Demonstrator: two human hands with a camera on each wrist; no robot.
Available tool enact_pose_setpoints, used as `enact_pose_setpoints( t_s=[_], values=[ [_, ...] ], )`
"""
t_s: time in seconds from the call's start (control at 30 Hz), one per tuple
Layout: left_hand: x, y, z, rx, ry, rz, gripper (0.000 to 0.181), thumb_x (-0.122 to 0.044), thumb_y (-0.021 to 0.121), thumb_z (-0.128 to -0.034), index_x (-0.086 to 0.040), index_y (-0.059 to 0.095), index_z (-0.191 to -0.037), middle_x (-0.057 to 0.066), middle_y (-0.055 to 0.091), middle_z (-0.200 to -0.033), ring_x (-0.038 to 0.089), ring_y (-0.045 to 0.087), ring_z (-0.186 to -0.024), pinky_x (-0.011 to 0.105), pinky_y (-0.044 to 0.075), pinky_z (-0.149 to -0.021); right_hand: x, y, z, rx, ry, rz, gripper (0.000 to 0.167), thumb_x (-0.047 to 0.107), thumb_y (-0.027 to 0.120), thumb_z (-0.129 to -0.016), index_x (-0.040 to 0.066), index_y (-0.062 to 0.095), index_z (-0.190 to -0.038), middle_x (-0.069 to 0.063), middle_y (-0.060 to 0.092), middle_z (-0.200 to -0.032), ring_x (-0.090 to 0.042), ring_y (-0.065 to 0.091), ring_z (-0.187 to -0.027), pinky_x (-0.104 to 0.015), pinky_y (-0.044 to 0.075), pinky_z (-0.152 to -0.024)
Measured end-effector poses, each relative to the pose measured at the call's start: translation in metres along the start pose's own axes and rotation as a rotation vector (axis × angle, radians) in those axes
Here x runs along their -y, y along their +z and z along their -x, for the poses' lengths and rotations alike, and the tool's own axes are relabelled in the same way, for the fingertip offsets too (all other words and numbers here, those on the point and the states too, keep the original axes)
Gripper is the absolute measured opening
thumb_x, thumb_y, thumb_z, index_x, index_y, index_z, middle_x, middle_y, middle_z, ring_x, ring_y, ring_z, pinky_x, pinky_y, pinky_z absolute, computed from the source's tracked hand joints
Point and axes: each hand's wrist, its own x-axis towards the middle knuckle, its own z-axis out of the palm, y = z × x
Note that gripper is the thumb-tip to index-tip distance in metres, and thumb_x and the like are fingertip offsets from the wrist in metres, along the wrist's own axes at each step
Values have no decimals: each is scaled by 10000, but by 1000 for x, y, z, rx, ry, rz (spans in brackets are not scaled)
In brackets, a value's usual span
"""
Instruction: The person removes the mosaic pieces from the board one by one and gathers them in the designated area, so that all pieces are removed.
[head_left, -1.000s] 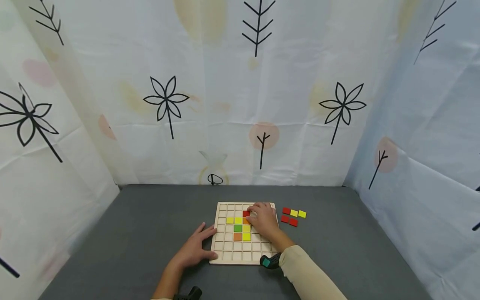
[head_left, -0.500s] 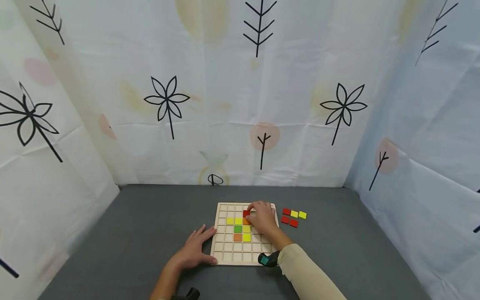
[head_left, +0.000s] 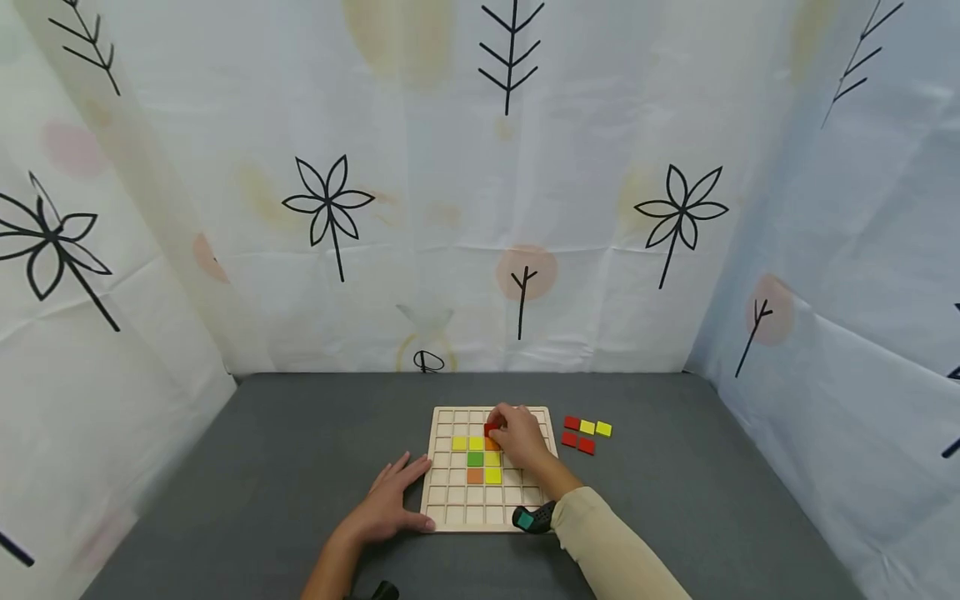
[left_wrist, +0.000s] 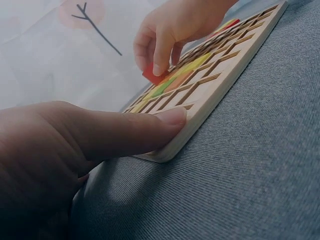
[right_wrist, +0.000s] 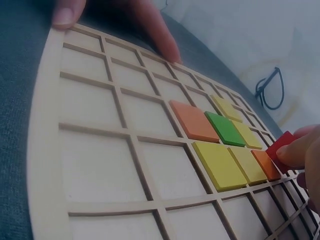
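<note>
A wooden grid board [head_left: 450, 510] lies flat on the grey surface, with yellow, green and orange square tiles in some of its cells. My right hand [head_left: 521, 437] pinches a red tile [left_wrist: 154, 75] between thumb and fingers over the far part of the board. That tile is tilted up in the left wrist view, close beyond an orange tile [right_wrist: 266, 164]. Along the board's left edge rests my left hand [head_left: 386, 502], fingers spread, its thumb on the near left corner. A green tile [right_wrist: 225, 128] sits between yellow and orange ones.
To the right of the board lie several loose tiles, including a red tile [head_left: 587, 447] and a yellow tile [head_left: 603, 429]. A white patterned cloth [head_left: 450, 167] hangs behind and at both sides of the grey table [head_left: 315, 442].
My right hand has shifted slightly left, and the red tile, which lay flat in its cell, is now pinched and lifted at an angle. The left hand stays at the board's edge.
</note>
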Motion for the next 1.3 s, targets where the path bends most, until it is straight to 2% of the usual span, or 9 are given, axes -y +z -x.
enact_pose_setpoints(
  t_s=[0.5,0.8,1.0,1.3],
  values=[
    [2,1,2,-7,12,10,944,-361,865,-676,-60,441,-1463,126,378,-1521,415,147,-1439,617,44,-1116,-4,-12,13,-79,-41,-92,113,43,691,-890,127,642,-948,56,634,-874,-157,581,-817,-323,521,-744],
    [3,0,1,-10,10,-2,946,-377,861,-676,-63,442,-1464,118,383,-1519,405,152,-1440,611,50,-1119,-12,-20,20,-90,-50,-148,107,37,686,-892,107,637,-958,-6,646,-895,-180,587,-826,-347,522,-748],
    [3,0,1,-9,20,-2,947,-391,857,-680,-53,442,-1462,130,383,-1518,412,148,-1439,609,46,-1120,-19,-26,25,-95,-8,-181,111,44,681,-898,129,639,-955,29,638,-885,-167,574,-811,-334,517,-736],
    [3,1,1,-8,28,-1,943,-385,864,-674,-58,450,-1457,128,384,-1517,420,150,-1436,617,50,-1118,-28,-39,36,-164,5,-154,128,31,703,-877,115,663,-966,39,636,-865,-163,579,-793,-335,516,-711]
  ],
)
